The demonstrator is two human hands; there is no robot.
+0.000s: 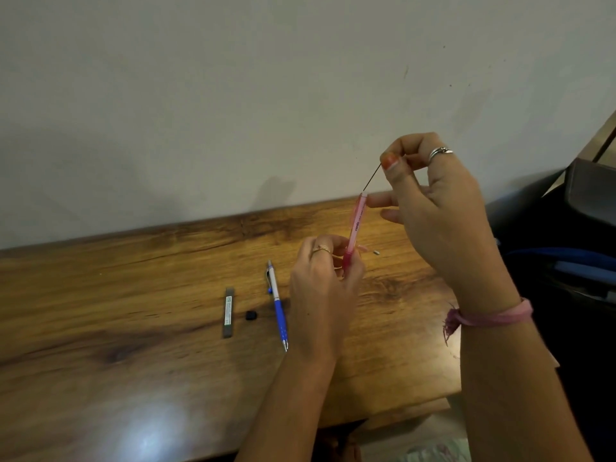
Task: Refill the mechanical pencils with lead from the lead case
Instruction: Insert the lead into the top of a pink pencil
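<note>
Left hand [325, 278] fingers grasp upright pink plastic mechanical pencil [356, 228] above wooden counter [133, 311]. Right hand [436, 201] pinches thin dark lead stick [372, 177] at pencil's open top. Grey lead case [228, 312], small black cap [251, 315], blue-white pencil [277, 303] lie on counter.

Left hand [325, 278] is low, back of the hand toward the camera, fingers curled around the bottom end of the pink pencil [356, 230] so it stands almost upright. Right hand [433, 201] is raised higher, thumb and index finger pinching a thin lead [372, 177] right at the pencil's top end, other fingers loosely spread. Both forearms come up from the bottom edge.
</note>
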